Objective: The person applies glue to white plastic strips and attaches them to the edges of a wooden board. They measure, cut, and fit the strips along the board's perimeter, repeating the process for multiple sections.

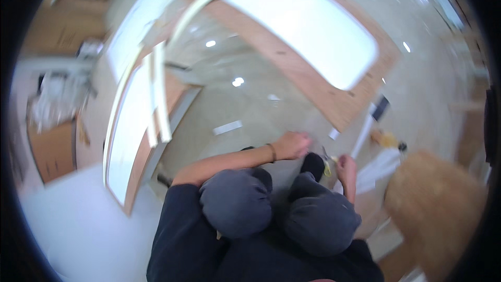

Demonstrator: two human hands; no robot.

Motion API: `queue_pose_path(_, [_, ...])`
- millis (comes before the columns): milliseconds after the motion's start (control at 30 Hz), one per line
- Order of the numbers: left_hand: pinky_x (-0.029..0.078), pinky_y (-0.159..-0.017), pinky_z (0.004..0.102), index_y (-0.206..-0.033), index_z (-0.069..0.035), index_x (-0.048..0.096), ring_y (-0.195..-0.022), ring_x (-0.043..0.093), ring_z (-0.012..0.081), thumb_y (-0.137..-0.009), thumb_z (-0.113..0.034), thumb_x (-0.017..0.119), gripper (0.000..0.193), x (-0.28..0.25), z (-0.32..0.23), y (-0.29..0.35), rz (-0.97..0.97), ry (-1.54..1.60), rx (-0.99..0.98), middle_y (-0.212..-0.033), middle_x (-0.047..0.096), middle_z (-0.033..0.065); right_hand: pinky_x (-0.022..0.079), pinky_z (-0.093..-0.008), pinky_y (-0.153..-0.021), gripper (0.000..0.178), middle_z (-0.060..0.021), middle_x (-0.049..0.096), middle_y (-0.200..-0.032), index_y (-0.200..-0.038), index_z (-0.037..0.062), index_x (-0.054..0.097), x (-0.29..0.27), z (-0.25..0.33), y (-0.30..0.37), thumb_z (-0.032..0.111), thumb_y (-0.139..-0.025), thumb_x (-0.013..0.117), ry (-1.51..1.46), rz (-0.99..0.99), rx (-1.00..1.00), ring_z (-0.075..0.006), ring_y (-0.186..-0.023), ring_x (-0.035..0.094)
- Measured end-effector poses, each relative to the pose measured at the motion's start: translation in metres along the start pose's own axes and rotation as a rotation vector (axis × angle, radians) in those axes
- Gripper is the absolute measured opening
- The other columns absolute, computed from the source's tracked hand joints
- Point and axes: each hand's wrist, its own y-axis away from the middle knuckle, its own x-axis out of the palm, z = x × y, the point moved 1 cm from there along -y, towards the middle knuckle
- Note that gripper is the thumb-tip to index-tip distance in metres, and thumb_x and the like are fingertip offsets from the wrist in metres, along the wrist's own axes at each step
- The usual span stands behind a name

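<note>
Yellow-handled scissors [327, 168] sit just left of the right hand [346, 169], their blades pointing away from the person, near a black-covered foot [313, 165]. Fingers on that side are bent and the right grip looks narrow, but blur leaves it impossible to tell whether it holds the scissors. Farther left, the left hand [293, 145] reaches across in front of the knees, a dark band [271, 151] around its wrist; its fingers curl inward, and whether that grip holds anything cannot be told. Both hands are apart, above a glossy pale floor [250, 107]. Beyond them lies a large wood-framed panel [282, 52] with a white centre and rounded corners. At the left, a smaller wood-framed panel [130, 141] is tilted, with pale strips [159, 94] over it. One short white piece [227, 128] lies on the floor near the left forearm, while long white pieces [377, 171] lie right of the right hand, beside a blurred yellow object [389, 140].
</note>
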Motion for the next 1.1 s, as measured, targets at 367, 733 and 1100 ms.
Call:
queue_pose_path(367, [0.053,-0.067,0.0489,-0.087,-0.006,0.062,-0.079,0.065,0.0364,-0.08,-0.024,0.066,0.02,0.023,0.004,-0.003,-0.063,-0.016,0.018,-0.09,0.06,0.0162,0.048,-0.0416,-0.082,0.056,-0.0168,0.06,-0.098,-0.12,-0.002,0.05,0.007,-0.014,-0.064,0.015,-0.076,0.08,-0.178,-0.598,0.052,-0.0316,-0.089,0.06])
queue_pose_path(733, [0.05,-0.087,0.0454,-0.107,-0.001,0.059,-0.111,0.059,0.0321,-0.085,-0.013,0.058,0.025,0.011,0.058,0.066,-0.735,-0.133,-0.447,-0.11,0.062,0.0171,0.049,-0.0365,-0.084,0.035,-0.0122,0.059,-0.1,-0.116,-0.0031,0.05,-0.021,-0.064,-0.084,0.011,-0.088,0.065,-0.716,-0.375,0.048,-0.0225,-0.089,0.058])
queue_pose_path(1100, [0.045,-0.09,0.0449,-0.115,-0.002,0.057,-0.107,0.055,0.0323,-0.089,-0.021,0.059,0.033,0.078,0.079,0.277,-0.646,-0.208,-0.988,-0.113,0.058,0.0155,0.041,-0.0281,-0.067,0.038,-0.0042,0.047,-0.09,-0.134,0.0078,0.045,-0.142,0.113,0.002,0.031,-0.103,0.047,-1.023,-0.919,-0.278,-0.0137,-0.078,0.045])
